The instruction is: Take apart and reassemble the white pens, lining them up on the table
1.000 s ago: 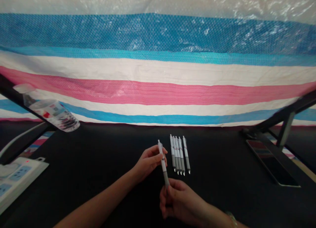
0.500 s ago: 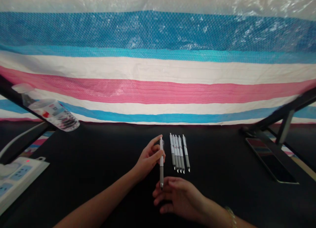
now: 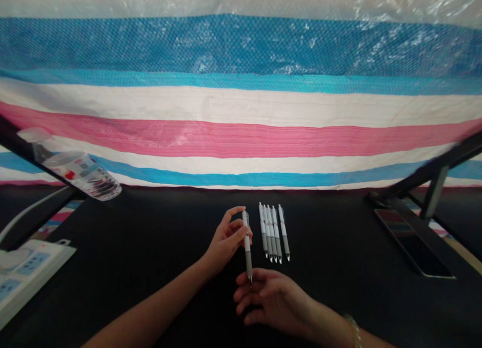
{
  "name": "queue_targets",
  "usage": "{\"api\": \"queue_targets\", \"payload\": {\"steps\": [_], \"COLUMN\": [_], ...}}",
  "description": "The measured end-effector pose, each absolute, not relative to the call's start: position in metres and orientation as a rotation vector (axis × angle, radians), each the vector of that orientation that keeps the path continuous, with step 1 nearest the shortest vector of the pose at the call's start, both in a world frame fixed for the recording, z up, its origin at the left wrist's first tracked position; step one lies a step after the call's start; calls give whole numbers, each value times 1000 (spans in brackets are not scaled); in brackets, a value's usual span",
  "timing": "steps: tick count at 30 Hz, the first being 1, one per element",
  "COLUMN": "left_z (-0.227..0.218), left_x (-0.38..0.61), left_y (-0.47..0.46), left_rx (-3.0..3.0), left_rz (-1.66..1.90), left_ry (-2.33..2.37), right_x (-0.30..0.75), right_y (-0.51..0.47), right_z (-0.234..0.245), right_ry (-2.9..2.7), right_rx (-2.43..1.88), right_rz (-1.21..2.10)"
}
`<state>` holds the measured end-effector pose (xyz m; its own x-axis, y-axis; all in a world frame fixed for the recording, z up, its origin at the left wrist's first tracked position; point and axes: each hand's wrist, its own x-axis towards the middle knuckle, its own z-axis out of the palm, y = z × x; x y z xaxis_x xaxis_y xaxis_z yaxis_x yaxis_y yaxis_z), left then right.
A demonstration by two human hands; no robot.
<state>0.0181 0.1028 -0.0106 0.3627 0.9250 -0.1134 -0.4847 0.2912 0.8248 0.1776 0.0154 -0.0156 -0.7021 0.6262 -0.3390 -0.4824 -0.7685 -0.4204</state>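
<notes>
My left hand (image 3: 225,241) is closed around a white and grey click pen (image 3: 247,243), gripping it between thumb and fingers. Its index fingertip rests on the button at the pen's top end. The pen points down toward me, slightly tilted, with a thin dark tip showing at its lower end. Just below, my right hand (image 3: 273,299) is open with fingers loosely curved and apart; the pen's tip overlaps its fingers in view, and I cannot tell whether they touch. To the right, several matching pens (image 3: 271,232) lie side by side, one slightly apart from the others.
A black table (image 3: 158,232) lies under everything. On its right is a phone (image 3: 414,245); at the left are a power strip (image 3: 35,267) with a cable and a tilted clear plastic bottle (image 3: 85,175). A striped plastic sheet (image 3: 241,107) hangs behind, between dark metal supports.
The held pen has tilted a little, its lower end shifting right. My left index finger has bent over the button, and a thin point now shows at the tip. My right hand has barely moved.
</notes>
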Motion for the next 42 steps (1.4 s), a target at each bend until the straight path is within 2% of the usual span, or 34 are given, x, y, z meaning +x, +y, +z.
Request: {"api": "queue_targets", "payload": {"steps": [24,33,36,42], "left_z": [-10,-20,-24,-24], "left_x": [19,20,20,17], "left_y": [107,112,116,111], "left_rx": [751,1211,1447,1913], "left_rz": [1139,1112,1136,1143], "left_ry": [742,945,1062,1135], "right_x": [175,183,190,201], "right_y": [6,8,10,24], "right_z": [-25,-4,12,15], "right_ry": [-714,-1257,-1580,-2209], "right_rx": [-595,-646,-749,-1055], "right_rz": [2428,2392,2081,508]}}
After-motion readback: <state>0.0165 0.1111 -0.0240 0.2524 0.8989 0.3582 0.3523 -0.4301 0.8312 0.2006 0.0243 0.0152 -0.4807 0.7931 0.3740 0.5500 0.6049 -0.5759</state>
